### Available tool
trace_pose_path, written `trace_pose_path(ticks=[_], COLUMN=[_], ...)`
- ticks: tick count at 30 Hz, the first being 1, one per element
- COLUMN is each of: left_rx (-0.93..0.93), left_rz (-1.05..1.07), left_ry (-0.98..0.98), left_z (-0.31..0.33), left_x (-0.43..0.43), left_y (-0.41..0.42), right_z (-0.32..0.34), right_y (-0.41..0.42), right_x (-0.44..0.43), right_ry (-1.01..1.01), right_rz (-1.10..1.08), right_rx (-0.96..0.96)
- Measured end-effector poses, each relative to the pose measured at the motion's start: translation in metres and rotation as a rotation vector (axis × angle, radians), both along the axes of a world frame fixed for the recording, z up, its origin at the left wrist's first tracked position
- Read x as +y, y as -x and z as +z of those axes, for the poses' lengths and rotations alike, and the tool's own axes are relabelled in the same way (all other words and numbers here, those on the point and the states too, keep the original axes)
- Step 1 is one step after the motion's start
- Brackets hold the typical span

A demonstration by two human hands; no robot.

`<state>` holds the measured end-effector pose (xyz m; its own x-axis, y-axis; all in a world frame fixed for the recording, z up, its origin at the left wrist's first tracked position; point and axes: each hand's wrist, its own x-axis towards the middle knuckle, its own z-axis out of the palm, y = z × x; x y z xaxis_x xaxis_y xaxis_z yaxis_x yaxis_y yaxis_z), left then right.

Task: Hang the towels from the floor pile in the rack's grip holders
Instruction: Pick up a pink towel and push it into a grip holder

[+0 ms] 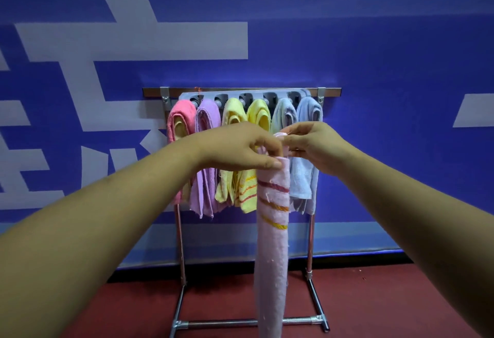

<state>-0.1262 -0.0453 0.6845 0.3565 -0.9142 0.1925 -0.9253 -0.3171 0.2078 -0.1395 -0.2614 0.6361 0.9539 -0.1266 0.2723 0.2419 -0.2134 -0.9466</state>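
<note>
A long pale pink towel [272,244] with red and yellow stripes hangs folded lengthwise in front of the rack. My left hand [240,148] grips it near the top, thumb against its side. My right hand [312,145] pinches its top fold just right of the left hand. Behind them the grey grip-holder bar [243,96] on a metal rack holds several towels: pink [180,121], purple [207,116], two yellow [258,114] and two light blue [308,110].
The rack's metal legs [181,257] and floor bar [248,323] stand on a dark red floor [374,305], close to a blue wall [374,57] with large white characters. No floor pile is in view.
</note>
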Motion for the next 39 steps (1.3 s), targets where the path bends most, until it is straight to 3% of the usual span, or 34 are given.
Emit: trace_pose_path(ticks=[3,6,10,15,18,21,29,33,34,37,39], left_rx=[-0.071,-0.107,-0.080,-0.034,-0.002,0.054,0.102,0.049,0.087,0.436,0.399], left_rz=[0.196,0.343,0.374,0.394,0.394,0.371,0.409,0.402,0.402,0.369,0.371], left_ry=[0.081,0.213,0.298,0.361,0.375,0.393,0.100,0.261,0.344,0.639,0.708], left_z=[-0.007,-0.016,-0.023,-0.024,-0.024,-0.025,-0.019,-0.020,-0.022,-0.029,-0.031], left_x=[0.003,0.009,0.015,0.019,0.021,0.023,0.039,0.038,0.036,0.031,0.029], left_y=[-0.012,-0.021,-0.023,-0.023,-0.025,-0.025,-0.033,-0.029,-0.027,-0.027,-0.029], right_z=[-0.001,-0.003,-0.003,-0.003,-0.002,-0.004,-0.007,-0.011,-0.009,-0.001,0.002], right_y=[0.002,0.003,0.005,0.007,0.013,0.014,0.018,0.019,0.018,0.016,0.014], right_x=[0.012,0.025,0.040,0.047,0.050,0.051,0.043,0.045,0.046,0.044,0.046], right_ry=[0.086,-0.061,-0.222,-0.248,-0.082,0.168,0.259,0.329,0.282,0.155,0.170], right_rz=[-0.037,0.052,0.132,0.172,0.216,0.067,-0.014,-0.050,-0.054,-0.079,-0.099], right_rx=[0.005,0.028,0.034,0.016,-0.037,-0.138,-0.194,-0.211,-0.223,-0.265,-0.281])
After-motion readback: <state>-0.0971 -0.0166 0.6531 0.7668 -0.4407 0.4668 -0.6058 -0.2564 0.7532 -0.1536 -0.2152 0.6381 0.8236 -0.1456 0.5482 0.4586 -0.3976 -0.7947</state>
